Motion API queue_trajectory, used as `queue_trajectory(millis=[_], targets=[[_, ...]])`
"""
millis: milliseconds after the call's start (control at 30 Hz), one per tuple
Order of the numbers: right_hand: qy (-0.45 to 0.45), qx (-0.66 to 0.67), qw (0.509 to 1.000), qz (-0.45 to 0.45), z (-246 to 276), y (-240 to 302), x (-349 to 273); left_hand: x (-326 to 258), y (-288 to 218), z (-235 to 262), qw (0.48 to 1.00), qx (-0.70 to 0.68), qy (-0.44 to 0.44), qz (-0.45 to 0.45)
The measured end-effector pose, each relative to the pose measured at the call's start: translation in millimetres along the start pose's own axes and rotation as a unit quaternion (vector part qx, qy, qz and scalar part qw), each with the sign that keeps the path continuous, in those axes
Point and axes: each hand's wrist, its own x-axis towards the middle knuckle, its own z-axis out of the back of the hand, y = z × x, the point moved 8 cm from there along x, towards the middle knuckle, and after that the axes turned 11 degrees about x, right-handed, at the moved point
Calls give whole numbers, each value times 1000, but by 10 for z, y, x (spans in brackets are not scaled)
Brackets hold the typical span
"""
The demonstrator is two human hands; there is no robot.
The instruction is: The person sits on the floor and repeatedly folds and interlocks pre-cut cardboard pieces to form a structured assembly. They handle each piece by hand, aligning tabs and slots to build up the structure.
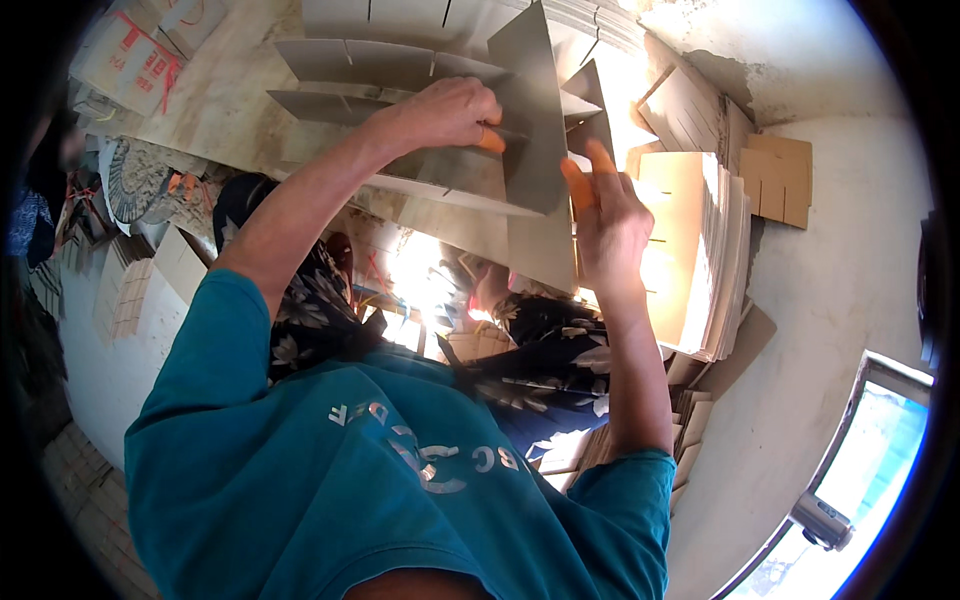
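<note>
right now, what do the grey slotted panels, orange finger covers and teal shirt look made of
Grey slotted panels: probably cardboard, matte; they look thin, stiff and slit. Orange finger covers: possibly rubber, close-fitting; finish too small to tell. Teal shirt: soft cloth, mostly matte, hanging in loose folds.
</note>
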Motion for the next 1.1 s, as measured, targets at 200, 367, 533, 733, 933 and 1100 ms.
queue_trajectory(millis=[200,367,533,733,933,1100], targets=[[18,-22,1000,8,-398,-88,251,125,125,409,960,57,-273,-20],[11,-46,999,-6,-423,-72,147,225,466,183,965,114,-238,9],[50,-30,998,-25,-491,-105,232,243,440,203,963,84,-257,5],[73,42,996,-41,-412,-182,368,275,424,297,972,97,-212,19],[62,24,997,-46,-440,-230,268,58,-167,232,987,56,-150,-29],[37,1,997,-63,-317,-217,249,-53,-50,-32,992,18,-111,-60]])
